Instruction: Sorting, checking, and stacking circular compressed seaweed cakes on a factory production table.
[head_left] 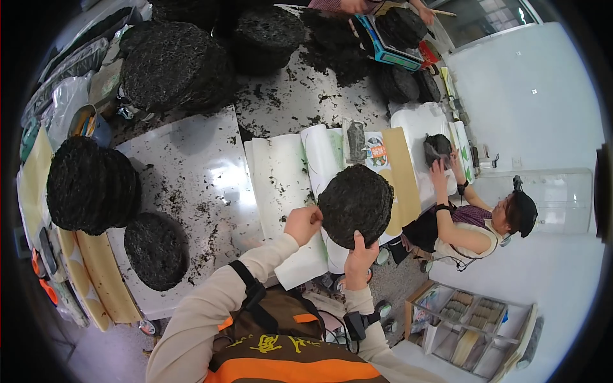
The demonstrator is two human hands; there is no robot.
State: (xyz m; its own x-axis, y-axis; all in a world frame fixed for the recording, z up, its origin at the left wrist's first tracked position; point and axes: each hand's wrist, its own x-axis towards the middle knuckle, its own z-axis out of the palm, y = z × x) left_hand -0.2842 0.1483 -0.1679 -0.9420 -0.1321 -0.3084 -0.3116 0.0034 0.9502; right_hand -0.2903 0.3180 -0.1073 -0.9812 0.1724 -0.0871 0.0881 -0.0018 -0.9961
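A round, dark disc of dried seaweed (355, 205) is held up over the front edge of the table. My right hand (361, 256) grips its lower rim, thumb on the upper face. At the disc's left edge is my left hand (304, 225), its fingers pinched together; whether a bit of seaweed is between them is too small to make out. Under the disc lie white paper sheets (281, 185) sprinkled with dark crumbs. Just beyond it rests a clear packet of dark seaweed (355, 142). Another single disc (155, 251) lies flat on the table to the left.
Stacks of seaweed discs stand at the left (92, 185) and far left (175, 67). A blue-framed scale (386, 48) is at the back, near another person's hands. On the right, a co-worker (472, 223) handles a bagged dark piece (438, 149). A divided shelf box (469, 329) stands lower right.
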